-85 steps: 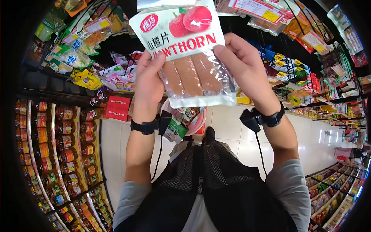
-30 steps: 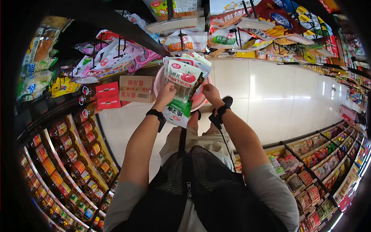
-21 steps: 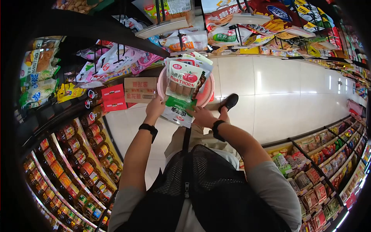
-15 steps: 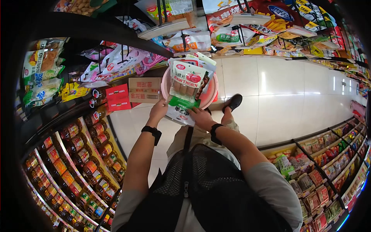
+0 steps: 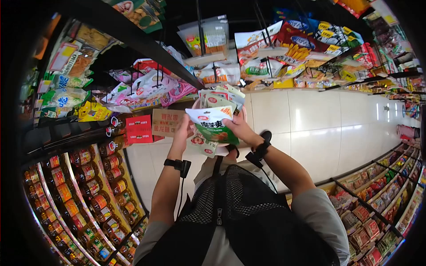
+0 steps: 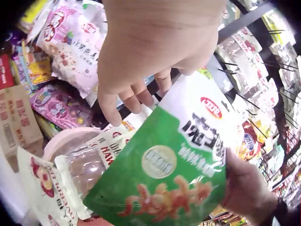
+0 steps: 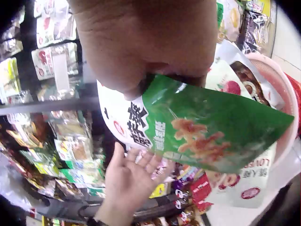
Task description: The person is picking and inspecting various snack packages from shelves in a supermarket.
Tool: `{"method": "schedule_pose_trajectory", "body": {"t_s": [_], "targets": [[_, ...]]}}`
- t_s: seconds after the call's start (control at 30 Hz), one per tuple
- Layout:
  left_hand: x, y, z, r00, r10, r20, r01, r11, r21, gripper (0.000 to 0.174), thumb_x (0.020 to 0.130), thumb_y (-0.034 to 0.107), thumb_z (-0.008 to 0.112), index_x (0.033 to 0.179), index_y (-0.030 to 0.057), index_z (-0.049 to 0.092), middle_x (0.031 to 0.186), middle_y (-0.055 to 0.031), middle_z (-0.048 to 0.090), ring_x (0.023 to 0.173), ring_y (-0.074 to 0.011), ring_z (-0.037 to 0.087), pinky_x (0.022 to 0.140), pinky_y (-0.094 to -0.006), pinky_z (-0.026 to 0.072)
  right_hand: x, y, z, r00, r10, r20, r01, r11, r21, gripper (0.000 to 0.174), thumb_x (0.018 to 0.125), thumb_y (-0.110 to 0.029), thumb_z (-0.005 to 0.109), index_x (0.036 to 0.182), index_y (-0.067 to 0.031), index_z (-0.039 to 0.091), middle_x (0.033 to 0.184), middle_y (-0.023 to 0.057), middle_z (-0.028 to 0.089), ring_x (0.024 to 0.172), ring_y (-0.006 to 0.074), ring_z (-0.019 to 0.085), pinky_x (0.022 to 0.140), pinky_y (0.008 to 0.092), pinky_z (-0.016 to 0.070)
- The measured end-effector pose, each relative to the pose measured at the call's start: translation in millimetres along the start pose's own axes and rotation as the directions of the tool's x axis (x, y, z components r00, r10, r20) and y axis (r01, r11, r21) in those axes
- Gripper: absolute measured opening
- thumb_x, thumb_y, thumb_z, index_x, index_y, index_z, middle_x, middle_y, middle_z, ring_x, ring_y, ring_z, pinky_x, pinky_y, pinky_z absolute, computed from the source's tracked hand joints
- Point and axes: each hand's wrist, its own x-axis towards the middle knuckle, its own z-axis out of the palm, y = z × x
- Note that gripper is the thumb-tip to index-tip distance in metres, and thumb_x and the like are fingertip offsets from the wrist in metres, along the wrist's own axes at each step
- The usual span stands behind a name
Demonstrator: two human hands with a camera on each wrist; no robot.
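A green and white snack packet [image 5: 212,126] is tilted up over the pink basket [image 6: 70,136]. My right hand [image 5: 242,129] grips it by its right edge, thumb on the front. On the other side of the packet is my left hand [image 5: 181,135], its fingers relaxed and apart from the packet; the left wrist view shows these fingers [image 6: 136,96] loosely bent with nothing in them. Under the green packet, a hawthorn packet [image 6: 82,167] and a white packet with a fruit picture [image 6: 44,183] lie in the basket, partly hidden.
A cardboard box [image 5: 168,125] and a red box [image 5: 139,129] stand left of the basket. Hanging snack bags [image 5: 146,91] line the racks ahead. Bottles [image 5: 95,195] fill shelves at the left, packets [image 5: 364,213] at the lower right. Tiled floor [image 5: 310,128] shows at the right.
The hawthorn packet, earlier held up in both hands, went down onto the basket. The green packet has since been lifted from beneath it in my right hand; my left hand has come off.
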Motion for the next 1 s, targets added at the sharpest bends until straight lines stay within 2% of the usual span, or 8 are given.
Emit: {"method": "schedule_pose_trajectory", "body": {"t_s": [0.07,0.1,0.13,0.3,0.63,0.77,0.9,1.0], "targets": [[-2.8,-3.4,3.1,0.972,0.132,0.194,-0.121,0.990,-0.065,0.035,0.104,0.040,0.051,0.114,0.0083,0.062,0.102,0.0015,0.061,0.096,-0.0085,0.057,0.083,-0.0271,0.0474,4.8,-17.3,-15.0,0.994,0.099,0.034,-0.105,0.931,0.349,0.032,0.105,-0.024,0.053,0.123,0.0008,0.063,0.112,0.0038,0.070,0.098,0.0125,0.064,0.089,0.0299,0.0513],[-3.7,-4.1,5.1,0.937,0.199,0.288,-0.176,0.979,-0.104,0.030,0.104,0.035,0.054,0.114,0.0080,0.063,0.101,0.0022,0.062,0.097,-0.0070,0.056,0.083,-0.0266,0.0477,4.3,-30.5,-24.4,0.993,0.108,0.037,-0.114,0.904,0.411,0.032,0.105,-0.023,0.053,0.123,0.0007,0.063,0.113,0.0042,0.070,0.099,0.0123,0.064,0.089,0.0297,0.0516],[-5.7,3.7,4.5,0.932,0.107,0.345,-0.119,0.993,0.014,0.026,0.101,0.019,0.061,0.122,0.0054,0.062,0.110,0.0002,0.065,0.103,-0.0085,0.059,0.087,-0.0276,0.0492,1.5,-48.6,-35.3,0.992,0.117,0.041,-0.122,0.873,0.472,0.032,0.105,-0.023,0.053,0.123,0.0007,0.063,0.113,0.0047,0.070,0.099,0.0121,0.065,0.089,0.0295,0.0518],[-43.3,37.1,55.0,0.839,0.255,0.481,-0.225,0.967,-0.121,0.031,0.095,0.005,0.064,0.125,0.0012,0.061,0.117,-0.0037,0.067,0.104,-0.0110,0.063,0.091,-0.0285,0.0521,-18.2,-124.5,-75.2,0.994,0.110,-0.005,-0.084,0.780,0.620,0.034,0.105,-0.026,0.053,0.128,-0.0015,0.058,0.118,0.0072,0.069,0.103,0.0148,0.067,0.091,0.0307,0.0541],[-84.0,47.3,131.3,0.840,0.363,0.403,-0.222,0.908,-0.356,0.030,0.095,-0.001,0.060,0.125,0.0014,0.060,0.116,-0.0049,0.067,0.102,-0.0115,0.063,0.088,-0.0278,0.0534,-89.9,-134.0,-115.6,0.998,-0.022,-0.055,0.042,0.918,0.395,0.037,0.097,-0.009,0.062,0.132,-0.0011,0.054,0.125,0.0067,0.064,0.113,0.0141,0.060,0.099,0.0320,0.0488],[-86.1,28.9,183.6,0.817,0.255,0.517,-0.009,0.902,-0.431,0.035,0.095,-0.002,0.058,0.130,0.0015,0.054,0.122,-0.0056,0.064,0.106,-0.0132,0.062,0.093,-0.0305,0.0518,-141.0,-97.7,-138.9,0.990,0.079,-0.118,-0.027,0.922,0.385,0.037,0.097,-0.009,0.064,0.132,-0.0010,0.055,0.124,0.0067,0.065,0.110,0.0132,0.061,0.097,0.0311,0.0502],[-94.3,5.2,254.0,0.760,0.277,0.588,-0.126,0.950,-0.284,0.037,0.097,0.002,0.060,0.133,0.0025,0.053,0.124,-0.0045,0.063,0.108,-0.0133,0.061,0.093,-0.0300,0.0512,-191.9,-69.8,-194.3,0.968,0.114,-0.223,-0.011,0.908,0.418,0.035,0.096,-0.008,0.064,0.130,-0.0016,0.058,0.121,0.0062,0.067,0.106,0.0132,0.063,0.095,0.0306,0.0515],[-108.9,-7.1,318.2,0.713,0.154,0.684,-0.035,0.982,-0.184,0.041,0.096,0.003,0.061,0.136,0.0032,0.051,0.126,-0.0050,0.063,0.113,-0.0154,0.061,0.097,-0.0321,0.0506,-235.9,-53.0,-249.8,0.950,0.119,-0.289,0.028,0.889,0.457,0.032,0.095,-0.008,0.065,0.126,-0.0013,0.061,0.116,0.0055,0.069,0.102,0.0129,0.064,0.092,0.0305,0.0525]]}}
